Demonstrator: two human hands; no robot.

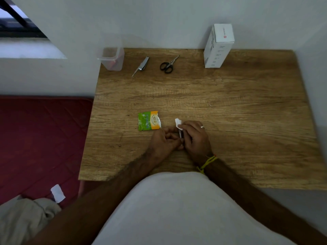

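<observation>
- A white shirt fills the near view, just past the tabletop's near edge.
- The right hand and the left hand meet near the middle of that edge.
- Curled fingers of both pinch a white strip: the right at its top, the left at its lower end.
- A torn green sachet lies flat just left of the hands.
- Along the far edge: plastic container, nail clipper, scissors, white box.
</observation>
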